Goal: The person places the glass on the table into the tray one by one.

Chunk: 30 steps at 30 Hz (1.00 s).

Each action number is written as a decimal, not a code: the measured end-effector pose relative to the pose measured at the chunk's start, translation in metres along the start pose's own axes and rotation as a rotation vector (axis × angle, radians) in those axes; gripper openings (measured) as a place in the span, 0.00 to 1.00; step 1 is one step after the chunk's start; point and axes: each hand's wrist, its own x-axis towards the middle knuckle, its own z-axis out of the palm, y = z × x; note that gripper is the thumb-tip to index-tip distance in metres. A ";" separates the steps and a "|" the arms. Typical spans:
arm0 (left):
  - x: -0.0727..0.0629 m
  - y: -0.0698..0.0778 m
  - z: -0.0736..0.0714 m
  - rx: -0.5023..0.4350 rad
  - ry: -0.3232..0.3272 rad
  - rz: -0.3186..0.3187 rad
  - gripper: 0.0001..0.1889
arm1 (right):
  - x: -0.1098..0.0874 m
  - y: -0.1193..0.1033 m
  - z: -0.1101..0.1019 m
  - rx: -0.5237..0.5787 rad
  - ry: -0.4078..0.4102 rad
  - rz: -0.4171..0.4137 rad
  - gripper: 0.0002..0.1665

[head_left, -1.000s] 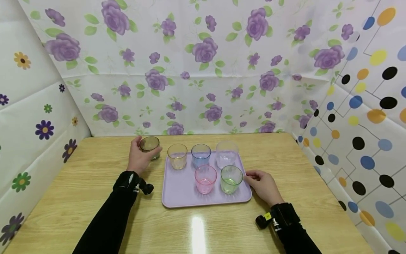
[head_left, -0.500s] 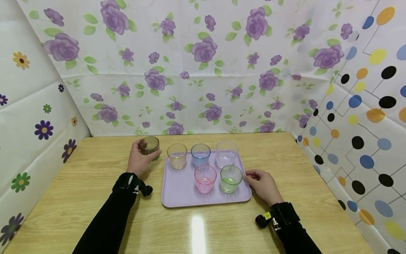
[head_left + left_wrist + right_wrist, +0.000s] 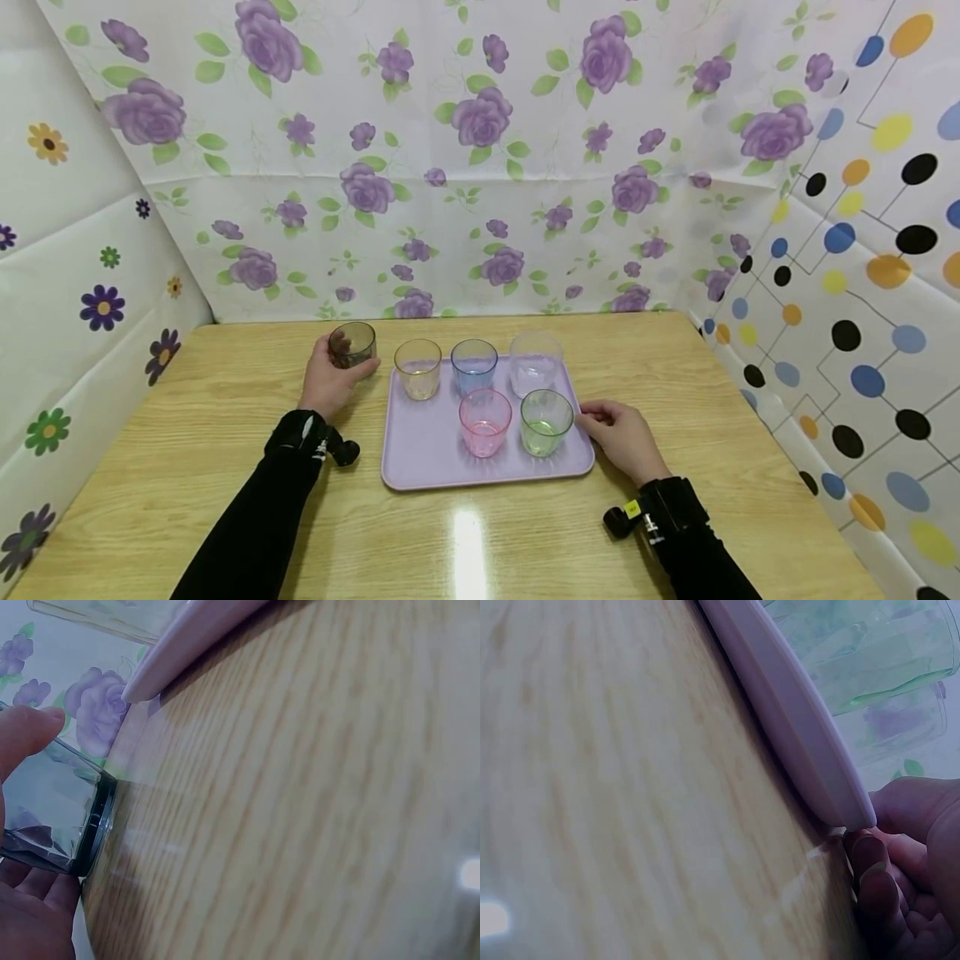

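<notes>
My left hand (image 3: 330,379) is around a smoky grey glass (image 3: 353,343) that stands upright on the table, left of the tray. In the left wrist view the thumb (image 3: 34,731) lies on one side of this glass (image 3: 56,799), with fingers on the other. A lilac tray (image 3: 427,454) bears a yellow glass (image 3: 418,371), a blue glass (image 3: 474,367), a clear glass (image 3: 536,367), a pink glass (image 3: 485,423) and a green glass (image 3: 546,423). At the tray's right edge my right hand (image 3: 622,437) pinches the rim, thumb above and fingers below in the right wrist view.
The wooden table (image 3: 225,450) ends at the back against a flowered sheet (image 3: 480,208). A dotted sheet (image 3: 862,292) stands along the right, and another flowered sheet (image 3: 90,333) along the left.
My left hand has shifted slightly down and nearer on the smoky glass, the thumb now a little lower. The right hand, tray and other glasses look unchanged.
</notes>
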 end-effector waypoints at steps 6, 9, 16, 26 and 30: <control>0.001 0.000 -0.001 0.019 -0.001 -0.002 0.44 | 0.000 0.000 0.000 0.004 -0.002 0.001 0.18; 0.000 -0.001 -0.001 0.028 -0.002 -0.003 0.45 | 0.000 0.000 0.000 0.004 -0.001 0.002 0.18; -0.002 -0.001 -0.002 0.021 -0.013 -0.003 0.45 | 0.000 0.000 0.001 0.002 0.004 0.001 0.18; -0.005 0.002 -0.004 0.033 -0.010 -0.014 0.46 | 0.000 0.000 0.000 0.000 0.002 0.003 0.18; -0.006 0.003 -0.007 0.047 -0.010 -0.009 0.47 | 0.000 0.000 0.000 0.004 0.001 0.002 0.18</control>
